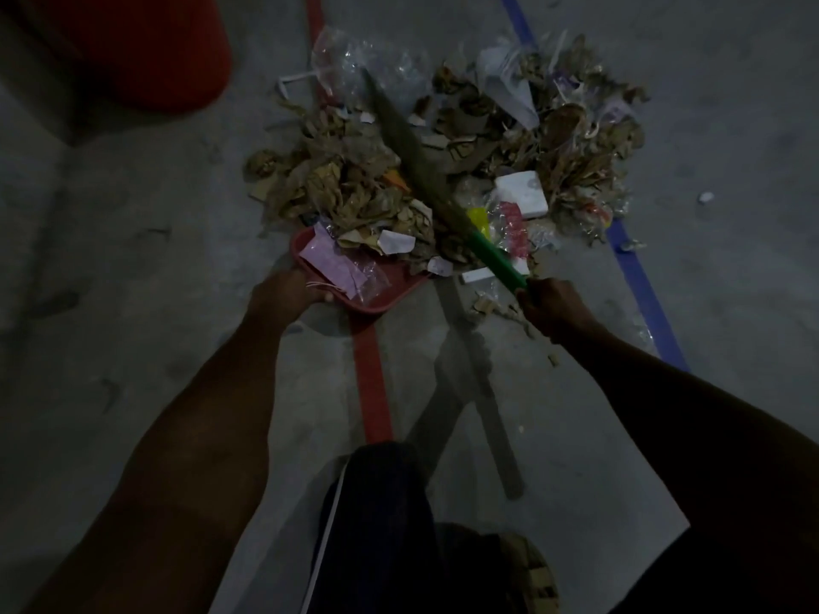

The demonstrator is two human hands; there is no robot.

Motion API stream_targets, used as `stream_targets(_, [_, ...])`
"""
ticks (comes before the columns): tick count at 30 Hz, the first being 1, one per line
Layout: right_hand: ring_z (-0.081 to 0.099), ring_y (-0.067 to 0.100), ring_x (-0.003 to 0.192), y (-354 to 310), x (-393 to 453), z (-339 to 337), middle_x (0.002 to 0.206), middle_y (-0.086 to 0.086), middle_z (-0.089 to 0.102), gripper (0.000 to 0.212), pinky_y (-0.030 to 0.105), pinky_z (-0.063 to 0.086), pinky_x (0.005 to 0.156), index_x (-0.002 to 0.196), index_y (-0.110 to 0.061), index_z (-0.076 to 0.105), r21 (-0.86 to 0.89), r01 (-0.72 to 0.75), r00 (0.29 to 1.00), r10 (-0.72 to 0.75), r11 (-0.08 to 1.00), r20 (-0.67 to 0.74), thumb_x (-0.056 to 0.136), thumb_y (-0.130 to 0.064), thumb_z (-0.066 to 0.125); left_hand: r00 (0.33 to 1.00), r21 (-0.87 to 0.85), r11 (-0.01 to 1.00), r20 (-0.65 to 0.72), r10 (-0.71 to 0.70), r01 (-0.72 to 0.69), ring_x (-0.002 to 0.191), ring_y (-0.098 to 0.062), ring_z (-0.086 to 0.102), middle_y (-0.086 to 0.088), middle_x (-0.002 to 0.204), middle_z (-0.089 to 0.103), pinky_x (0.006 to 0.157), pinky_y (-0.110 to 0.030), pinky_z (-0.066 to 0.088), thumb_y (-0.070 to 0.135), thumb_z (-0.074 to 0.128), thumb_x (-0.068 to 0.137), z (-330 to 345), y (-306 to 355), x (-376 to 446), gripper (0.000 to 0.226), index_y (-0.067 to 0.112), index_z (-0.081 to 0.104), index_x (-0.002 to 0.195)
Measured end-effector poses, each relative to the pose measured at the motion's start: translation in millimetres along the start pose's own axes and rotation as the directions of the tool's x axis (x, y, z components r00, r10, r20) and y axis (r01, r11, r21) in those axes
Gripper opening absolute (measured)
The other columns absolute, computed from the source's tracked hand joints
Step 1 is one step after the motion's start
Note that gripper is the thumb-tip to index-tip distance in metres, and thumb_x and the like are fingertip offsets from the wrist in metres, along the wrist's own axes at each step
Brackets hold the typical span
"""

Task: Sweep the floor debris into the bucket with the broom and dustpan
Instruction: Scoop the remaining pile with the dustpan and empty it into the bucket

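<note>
A heap of debris [452,152], dry leaves, paper scraps and clear plastic, lies on the grey floor ahead of me. A red dustpan [376,299] sits at its near left edge, holding a pink paper and some leaves. My left hand [283,294] grips the dustpan's near left rim. My right hand [554,308] grips the green handle of the broom [496,259]. Its brown bristles [412,152] stretch diagonally up and left across the heap. The red bucket [146,51] stands at the top left, partly out of frame.
A red tape line [372,383] runs down the floor under the dustpan, and a blue tape line [642,294] runs along the right. A white block [523,192] lies in the heap. My dark trouser leg [376,525] and sandal [527,569] are at the bottom.
</note>
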State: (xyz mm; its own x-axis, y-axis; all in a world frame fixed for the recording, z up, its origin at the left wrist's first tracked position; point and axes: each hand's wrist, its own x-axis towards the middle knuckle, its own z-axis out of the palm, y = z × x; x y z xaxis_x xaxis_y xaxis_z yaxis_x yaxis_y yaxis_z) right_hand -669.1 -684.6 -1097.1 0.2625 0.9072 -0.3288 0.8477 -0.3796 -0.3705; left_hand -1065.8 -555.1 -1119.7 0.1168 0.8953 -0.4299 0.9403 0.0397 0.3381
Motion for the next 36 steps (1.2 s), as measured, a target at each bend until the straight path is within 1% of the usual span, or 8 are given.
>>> stream_targets(5, [0.065, 0.034, 0.064, -1.2, -15.5, 9.7, 0.080, 0.019, 0.067, 0.032, 0.047, 0.057, 0.062, 0.108, 0.000, 0.067, -0.018, 0.096, 0.990, -0.093, 0.995, 0.105, 0.105, -0.026, 0.048, 0.998, -0.087, 0.994, 0.003, 0.069, -0.069, 0.132, -0.030, 0.047, -0.011, 0.147, 0.048, 0.111, -0.040, 0.036, 0.053, 0.073, 0.081, -0.5, -1.8, 3.2, 0.078, 0.018, 0.046, 0.145])
stream_targets(9, [0.056, 0.019, 0.050, -8.1, -36.0, 23.4, 0.070, 0.010, 0.062, 0.030, 0.038, 0.053, 0.051, 0.115, 0.000, 0.065, 0.033, 0.132, 0.983, -0.135, 0.991, 0.121, 0.106, -0.023, 0.048, 0.998, -0.066, 0.996, -0.023, 0.058, -0.059, 0.126, -0.032, 0.052, -0.014, 0.140, 0.055, 0.103, -0.039, 0.041, 0.051, 0.073, 0.081, -0.7, 2.2, 2.9, 0.069, 0.018, 0.053, 0.139])
stream_targets(14, [0.053, 0.013, 0.047, -11.4, -47.3, 35.5, 0.068, 0.005, 0.059, 0.026, 0.040, 0.055, 0.052, 0.108, -0.004, 0.065, 0.062, 0.165, 0.979, -0.171, 0.984, 0.109, 0.105, -0.024, 0.049, 1.000, -0.041, 0.999, 0.003, 0.023, -0.023, 0.122, -0.034, 0.053, -0.018, 0.132, 0.058, 0.098, -0.038, 0.043, 0.064, 0.069, 0.075, 4.1, 7.2, -7.9, 0.075, 0.016, 0.060, 0.132])
stream_targets(19, [0.060, 0.026, 0.052, -14.8, -45.8, 26.2, 0.072, 0.014, 0.065, 0.028, 0.047, 0.056, 0.056, 0.106, -0.004, 0.066, 0.029, 0.196, 0.977, -0.197, 0.980, 0.086, 0.104, -0.027, 0.049, 0.998, -0.146, 0.989, -0.063, 0.028, -0.037, 0.114, -0.034, 0.059, -0.019, 0.122, 0.064, 0.091, -0.038, 0.045, 0.047, 0.074, 0.082, 4.8, 17.3, -18.2, 0.057, 0.005, 0.065, 0.120])
stream_targets(25, [0.056, 0.022, 0.048, -18.6, -43.4, 4.1, 0.071, 0.016, 0.066, 0.030, 0.045, 0.056, 0.056, 0.102, -0.003, 0.067, 0.036, 0.228, 0.970, -0.230, 0.973, 0.074, 0.105, -0.026, 0.047, 0.990, -0.228, 0.970, -0.126, 0.059, -0.087, 0.114, -0.033, 0.061, -0.016, 0.125, 0.064, 0.093, -0.040, 0.048, 0.055, 0.075, 0.075, -4.7, 29.5, -32.5, 0.069, 0.009, 0.063, 0.126])
stream_targets(27, [0.054, 0.019, 0.046, -18.8, -43.7, -3.5, 0.069, 0.015, 0.064, 0.031, 0.043, 0.056, 0.055, 0.099, -0.002, 0.068, 0.031, 0.248, 0.966, -0.249, 0.968, 0.063, 0.105, -0.025, 0.048, 0.988, -0.242, 0.967, -0.144, 0.048, -0.082, 0.105, -0.031, 0.065, -0.014, 0.113, 0.069, 0.086, -0.038, 0.051, 0.058, 0.072, 0.074, -4.4, 31.9, -34.9, 0.064, 0.009, 0.068, 0.115])
stream_targets(30, [0.053, 0.020, 0.047, -20.4, -42.3, -19.4, 0.069, 0.016, 0.064, 0.031, 0.044, 0.054, 0.055, 0.092, -0.003, 0.068, 0.025, 0.270, 0.962, -0.271, 0.962, 0.032, 0.104, -0.025, 0.050, 0.987, -0.255, 0.966, -0.163, -0.005, -0.037, 0.093, -0.032, 0.066, -0.016, 0.095, 0.069, 0.075, -0.034, 0.045, 0.046, 0.075, 0.081, -10.8, 42.8, -45.2, 0.048, 0.001, 0.069, 0.097])
stream_targets(36, [0.059, 0.028, 0.057, -20.6, -49.7, -60.2, 0.072, 0.015, 0.064, 0.033, 0.043, 0.054, 0.057, 0.093, -0.004, 0.069, -0.011, 0.331, 0.943, -0.331, 0.943, -0.012, 0.103, -0.029, 0.052, 0.976, -0.274, 0.960, -0.187, -0.111, 0.057, 0.108, -0.040, 0.060, -0.024, 0.113, 0.065, 0.085, -0.039, 0.046, 0.053, 0.068, 0.084, -29.1, 73.1, -71.6, 0.060, -0.001, 0.063, 0.110])
